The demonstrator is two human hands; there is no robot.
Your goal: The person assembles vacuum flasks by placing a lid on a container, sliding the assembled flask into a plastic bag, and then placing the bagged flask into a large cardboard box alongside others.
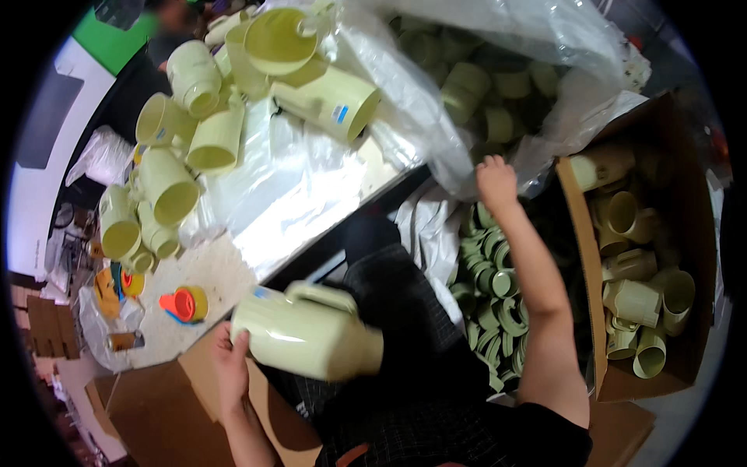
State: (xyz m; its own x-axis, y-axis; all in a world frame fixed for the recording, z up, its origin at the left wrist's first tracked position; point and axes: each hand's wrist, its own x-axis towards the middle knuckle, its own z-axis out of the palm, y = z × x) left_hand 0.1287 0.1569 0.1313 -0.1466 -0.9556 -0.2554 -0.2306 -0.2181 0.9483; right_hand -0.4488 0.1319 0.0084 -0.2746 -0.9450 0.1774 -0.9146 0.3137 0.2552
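Observation:
My left hand [232, 354] grips the open-end rim of a pale green plastic jug [299, 331]. The jug lies tilted on its side over my lap, its handle upward and its narrower end pointing right. Stretched out ahead, my right hand [496, 180] has its fingers curled at the near edge of a large clear plastic bag [424, 117]. Inside that bag are several pale green cup-shaped parts [467, 89], partly in shadow. Below my right forearm, many green ring-shaped lids [498, 284] fill a white-lined container.
Several pale green jugs [170, 191] crowd the table [233, 261] at the left, some on plastic film. Tape rolls [189, 303] sit near its front edge. A cardboard box [587, 272] of jugs stands at the right. Another person [173, 27] is at the far left.

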